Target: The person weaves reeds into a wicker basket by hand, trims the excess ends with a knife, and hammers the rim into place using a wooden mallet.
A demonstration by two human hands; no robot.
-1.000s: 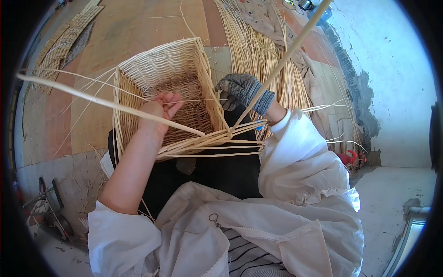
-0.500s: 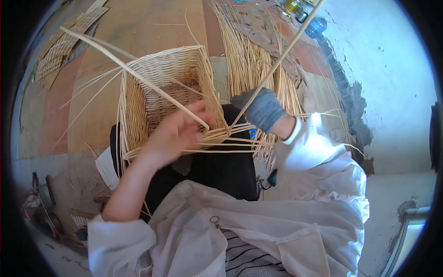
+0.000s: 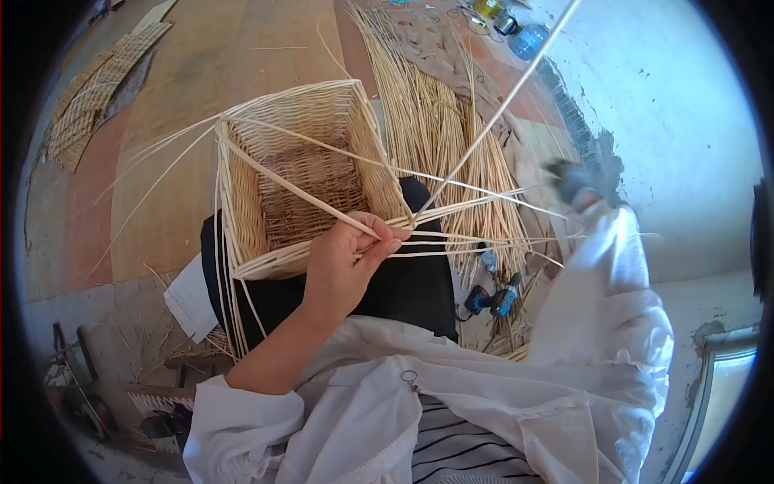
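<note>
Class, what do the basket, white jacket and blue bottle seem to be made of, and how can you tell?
Basket: probably willow or similar plant rods, apparently unpainted; the weave shows, browner at the bottom.
White jacket: thin matt cloth, by its soft creases; fibre unclear.
Blue bottle: likely glossy plastic, by its see-through tint.

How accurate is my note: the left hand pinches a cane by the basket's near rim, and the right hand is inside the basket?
Wrong on the right hand: the head view shows it blurred, outside the basket, off to the right. The left hand does pinch a cane by the near rim.
</note>
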